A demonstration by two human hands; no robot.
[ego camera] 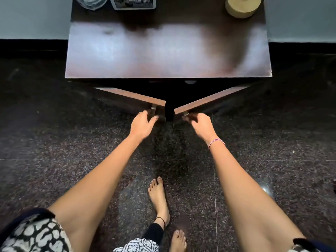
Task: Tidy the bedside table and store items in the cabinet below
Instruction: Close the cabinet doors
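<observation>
Down below the tabletop (pixel 163 57), both arms reach forward and low from the bottom corners of the view toward the cabinet's two doors. On the left, the left hand (pixel 142 123) has its fingers curled at the metal handle (pixel 153 107) of the left door (pixel 134 100), though motion blur means I cannot tell whether the grip is clenched on it. Between the doors a narrow dark gap shows; both stand partly ajar, angled outward toward the person. To the right, the right hand (pixel 201 124), a beaded bracelet (pixel 216 142) on its wrist, curls its fingers at the right door (pixel 209 100) by its handle (pixel 185 113); that grip is equally unclear. Along the tabletop's far edge sit a glass dish (pixel 91 2), a printed card (pixel 133 3) and a pale yellow cylinder (pixel 242 6). Bare feet stand on the speckled dark floor (pixel 54 142).
</observation>
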